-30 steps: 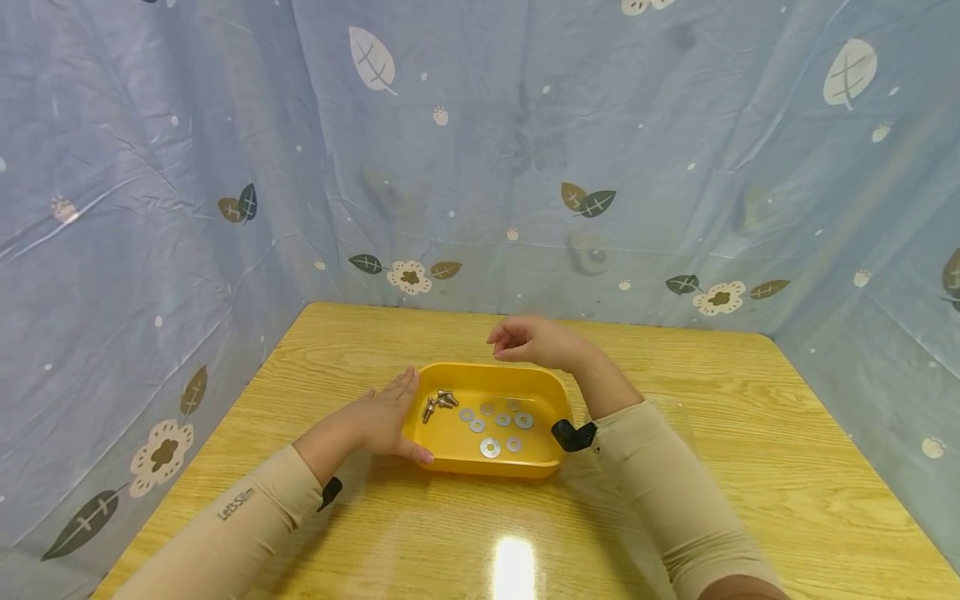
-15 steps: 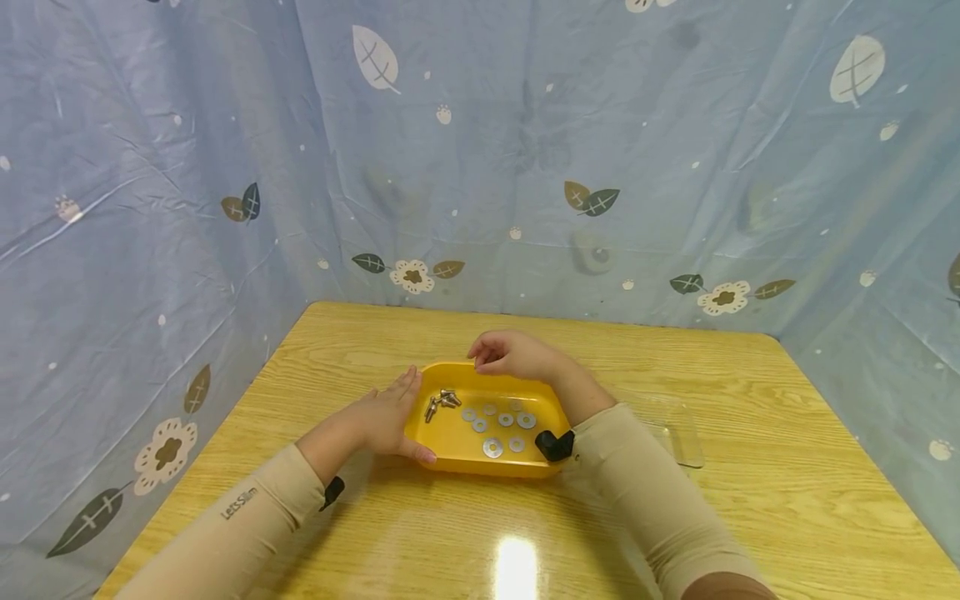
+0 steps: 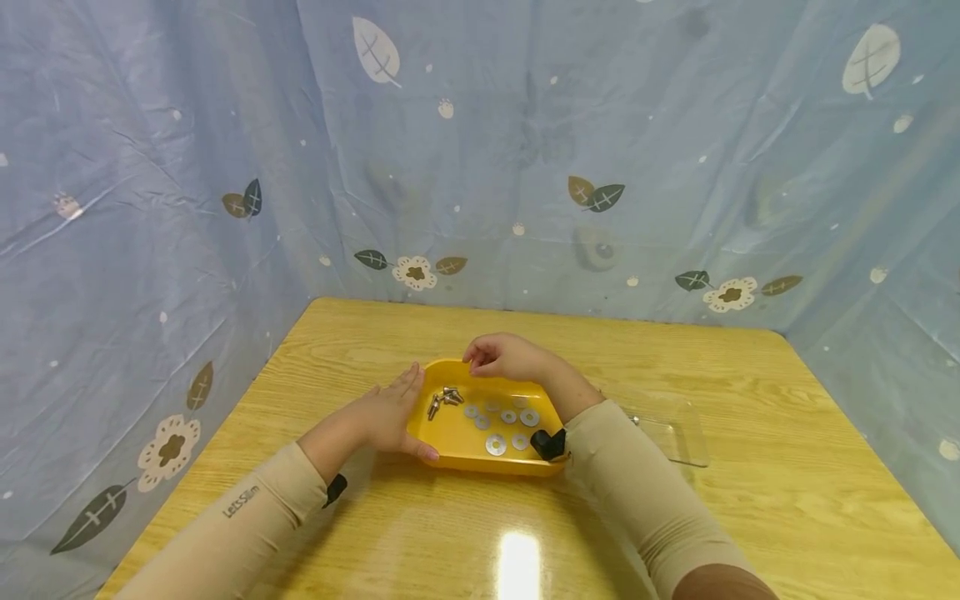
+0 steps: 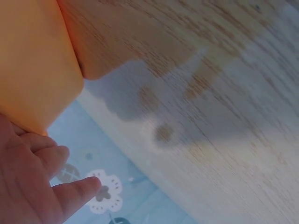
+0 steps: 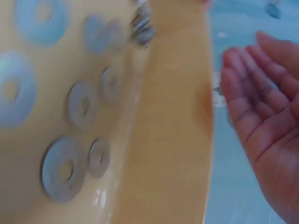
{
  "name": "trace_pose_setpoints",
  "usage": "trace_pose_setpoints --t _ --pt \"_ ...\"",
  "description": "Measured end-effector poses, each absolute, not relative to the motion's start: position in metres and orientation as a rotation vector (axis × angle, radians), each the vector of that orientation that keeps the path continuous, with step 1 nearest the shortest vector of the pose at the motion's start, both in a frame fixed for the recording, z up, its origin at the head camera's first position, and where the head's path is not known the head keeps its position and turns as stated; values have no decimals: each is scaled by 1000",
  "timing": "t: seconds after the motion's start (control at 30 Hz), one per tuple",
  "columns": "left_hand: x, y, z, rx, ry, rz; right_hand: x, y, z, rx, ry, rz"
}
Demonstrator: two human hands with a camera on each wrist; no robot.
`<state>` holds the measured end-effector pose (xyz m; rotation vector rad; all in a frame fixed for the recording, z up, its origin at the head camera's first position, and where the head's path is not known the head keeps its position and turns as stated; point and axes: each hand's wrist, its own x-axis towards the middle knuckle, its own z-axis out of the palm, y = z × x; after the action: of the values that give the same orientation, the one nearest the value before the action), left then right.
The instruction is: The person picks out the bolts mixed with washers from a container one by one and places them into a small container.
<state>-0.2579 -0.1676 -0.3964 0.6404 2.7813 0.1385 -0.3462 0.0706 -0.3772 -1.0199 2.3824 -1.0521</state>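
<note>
A yellow tray (image 3: 468,465) lies on the table in the head view, with several metal screws (image 3: 452,396) at its left end. Several flat washers (image 3: 496,444) are spread over the middle and right of its floor. My left hand (image 3: 384,417) rests against the tray's left end, fingers extended along the rim and thumb at the near-left corner. Over the far rim is my right hand (image 3: 510,357), its fingers loosely bent. The right wrist view shows the palm of that right hand (image 5: 268,109) beside the tray wall, nothing in it.
A clear plastic container (image 3: 686,433) sits right of the tray, partly hidden by the right sleeve (image 3: 645,492). A small shiny metal piece (image 3: 635,420) shows at it. Patterned blue cloth (image 3: 480,167) hangs around the wooden table (image 3: 420,542).
My right hand has moved left and slightly down to the tray's far rim. More of the clear container has come into sight. My left hand stays at the tray's left end.
</note>
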Motion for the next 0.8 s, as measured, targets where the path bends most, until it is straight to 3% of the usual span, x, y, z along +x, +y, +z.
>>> trace_pose_setpoints --t 0.8 --pt "-258 -168 -395 650 2793 126 -348 49 -408 -974 2269 -717"
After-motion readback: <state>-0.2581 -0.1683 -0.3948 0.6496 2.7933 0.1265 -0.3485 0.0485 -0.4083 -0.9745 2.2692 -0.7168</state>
